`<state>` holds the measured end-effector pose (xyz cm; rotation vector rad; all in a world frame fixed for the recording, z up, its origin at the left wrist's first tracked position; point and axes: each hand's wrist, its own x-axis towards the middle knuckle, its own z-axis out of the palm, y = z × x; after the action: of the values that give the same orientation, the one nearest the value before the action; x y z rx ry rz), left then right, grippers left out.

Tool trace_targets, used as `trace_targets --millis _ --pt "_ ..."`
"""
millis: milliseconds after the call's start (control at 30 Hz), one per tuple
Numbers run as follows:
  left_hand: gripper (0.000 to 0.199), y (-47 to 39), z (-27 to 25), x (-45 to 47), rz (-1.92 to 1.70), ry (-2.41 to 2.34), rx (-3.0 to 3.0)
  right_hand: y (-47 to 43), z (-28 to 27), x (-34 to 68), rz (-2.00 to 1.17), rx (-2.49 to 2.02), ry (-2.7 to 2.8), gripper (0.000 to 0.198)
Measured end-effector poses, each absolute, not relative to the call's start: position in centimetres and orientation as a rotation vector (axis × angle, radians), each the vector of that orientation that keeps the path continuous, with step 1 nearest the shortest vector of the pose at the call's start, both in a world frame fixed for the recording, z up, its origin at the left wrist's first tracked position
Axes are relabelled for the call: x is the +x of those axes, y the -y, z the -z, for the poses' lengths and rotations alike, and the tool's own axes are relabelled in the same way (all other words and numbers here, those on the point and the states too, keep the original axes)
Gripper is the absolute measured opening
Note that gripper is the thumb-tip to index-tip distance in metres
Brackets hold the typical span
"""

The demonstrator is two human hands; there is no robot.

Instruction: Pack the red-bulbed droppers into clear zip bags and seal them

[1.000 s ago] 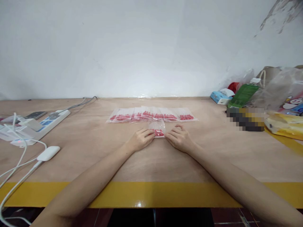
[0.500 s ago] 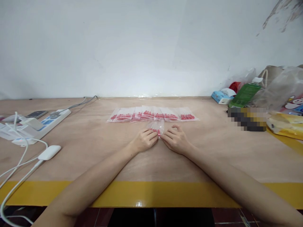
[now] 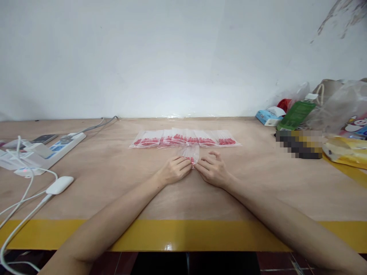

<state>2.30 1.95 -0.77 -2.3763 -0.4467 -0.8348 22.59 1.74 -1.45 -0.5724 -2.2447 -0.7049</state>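
Note:
Between my hands a small clear plastic bag (image 3: 194,152) with red pieces in its lower part lies on the table. My left hand (image 3: 176,170) has its fingers closed on the bag's near left side and covers some of the red pieces. At the near right corner, my right hand (image 3: 213,169) pinches the bag with thumb and fingertips, its index finger curled up. Just beyond lies a row of overlapping clear bags (image 3: 149,139), each with several red pieces along its near end. What the red pieces are is too small to tell.
On the left are a white power strip (image 3: 64,147), a phone (image 3: 43,138) and a white charger block (image 3: 60,185) with cables. To the right stand a blue tissue pack (image 3: 268,118), a tilted green bottle (image 3: 296,113) and a yellow package (image 3: 345,151). Yellow tape (image 3: 183,235) lines the near edge.
The left fingers have shifted slightly right and cover more of the red pieces in the small bag. The right hand stays nearly still; the row of bags is unchanged.

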Motion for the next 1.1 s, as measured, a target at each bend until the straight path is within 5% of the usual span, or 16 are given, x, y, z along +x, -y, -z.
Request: trace_targets --millis 700,1100 --pt "0.019 -1.9 0.5 -0.1 0.755 0.658 -2.274 -2.2 1.1 24.3 0.517 -0.728 2.147 0.014" --pt "0.016 -1.3 1.1 1.9 0.752 0.629 -2.364 -1.9 1.7 21.3 0.751 -0.623 2.198 0.017"
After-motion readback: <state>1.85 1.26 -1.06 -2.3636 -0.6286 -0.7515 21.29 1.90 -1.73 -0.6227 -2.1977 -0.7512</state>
